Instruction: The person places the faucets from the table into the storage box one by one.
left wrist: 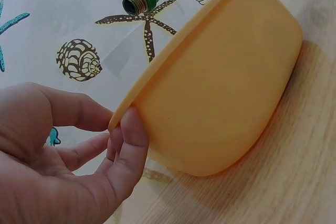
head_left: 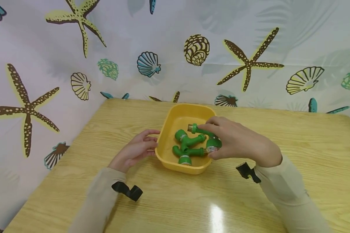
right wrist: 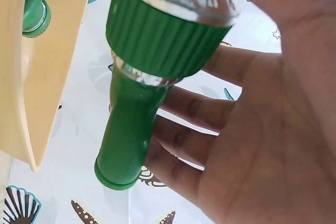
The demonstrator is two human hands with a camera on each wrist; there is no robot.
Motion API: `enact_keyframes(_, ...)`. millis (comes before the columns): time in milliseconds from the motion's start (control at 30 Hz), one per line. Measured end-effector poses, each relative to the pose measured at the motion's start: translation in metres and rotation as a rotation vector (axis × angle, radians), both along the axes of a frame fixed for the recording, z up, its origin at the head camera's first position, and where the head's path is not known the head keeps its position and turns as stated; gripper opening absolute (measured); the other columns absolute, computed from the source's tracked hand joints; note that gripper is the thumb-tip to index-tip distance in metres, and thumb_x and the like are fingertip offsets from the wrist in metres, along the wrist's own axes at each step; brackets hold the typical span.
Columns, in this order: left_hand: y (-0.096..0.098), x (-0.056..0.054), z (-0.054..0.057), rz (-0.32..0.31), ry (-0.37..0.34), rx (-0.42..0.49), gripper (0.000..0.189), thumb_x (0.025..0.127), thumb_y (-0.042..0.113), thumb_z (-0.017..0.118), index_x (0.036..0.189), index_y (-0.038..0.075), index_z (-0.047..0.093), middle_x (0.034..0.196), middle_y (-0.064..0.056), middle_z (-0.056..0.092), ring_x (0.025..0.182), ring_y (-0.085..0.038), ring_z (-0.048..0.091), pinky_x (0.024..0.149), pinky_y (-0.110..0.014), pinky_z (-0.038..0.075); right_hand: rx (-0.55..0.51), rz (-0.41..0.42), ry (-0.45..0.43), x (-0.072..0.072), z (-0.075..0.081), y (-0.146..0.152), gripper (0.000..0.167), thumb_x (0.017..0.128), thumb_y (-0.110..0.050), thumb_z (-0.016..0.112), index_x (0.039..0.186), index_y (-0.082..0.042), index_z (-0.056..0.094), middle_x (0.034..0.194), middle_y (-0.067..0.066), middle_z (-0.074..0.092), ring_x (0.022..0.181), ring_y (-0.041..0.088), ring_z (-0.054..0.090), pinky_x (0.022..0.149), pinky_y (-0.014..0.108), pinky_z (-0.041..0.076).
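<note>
Lying in yellow tub [left wrist: 220, 77]: green fittings [head_left: 189, 141]

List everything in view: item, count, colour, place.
tub: 1, yellow, on table
fittings in tub: apparently 2, green, overlapping
held fitting: 1, green with brass thread, in right hand
table: 1, light wood, under tub
patterned backdrop: 1, whitish with starfish and shells, behind and left of table
wrist attachments: 2, black, one per wrist
sleeves: 2, cream, on forearms
left hand: 1, bare, pinching tub's left rim
right hand: 1, bare, at tub's right side
</note>
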State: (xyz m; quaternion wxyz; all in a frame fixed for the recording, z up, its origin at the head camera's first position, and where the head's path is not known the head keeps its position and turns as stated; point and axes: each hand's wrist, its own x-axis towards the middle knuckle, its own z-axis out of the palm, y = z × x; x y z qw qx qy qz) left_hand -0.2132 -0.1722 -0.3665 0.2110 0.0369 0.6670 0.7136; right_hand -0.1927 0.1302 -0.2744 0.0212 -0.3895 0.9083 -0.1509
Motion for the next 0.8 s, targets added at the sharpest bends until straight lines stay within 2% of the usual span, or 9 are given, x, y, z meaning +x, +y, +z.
enact_keyframes(233, 0.0015, -0.0006, -0.0024, 0.005, -0.003, 0.01, 0.053, 0.093, -0.006, 0.046, 0.143, -0.002, 0.031, 0.105, -0.014, 0.048, 0.086, -0.021, 0.057, 0.071, -0.028, 0.052, 0.0, -0.018, -0.027, -0.0006, -0.0045, -0.0006, 0.07, 0.075, -0.021, 0.081, 0.137, -0.006, 0.053, 0.125, 0.016, 0.053, 0.108, 0.03, 0.052, 0.088, 0.048, 0.046)
enact_keyframes(800, 0.0008, 0.0003, -0.0015, 0.013, -0.03, 0.036, 0.052, 0.093, -0.007, 0.046, 0.143, -0.001, 0.032, 0.107, -0.014, 0.048, 0.087, -0.02, 0.056, 0.072, -0.027, 0.051, 0.007, -0.019, -0.043, -0.005, -0.0044, -0.0023, 0.068, 0.076, -0.021, 0.08, 0.136, -0.005, 0.054, 0.125, 0.014, 0.052, 0.108, 0.029, 0.052, 0.088, 0.047, 0.045)
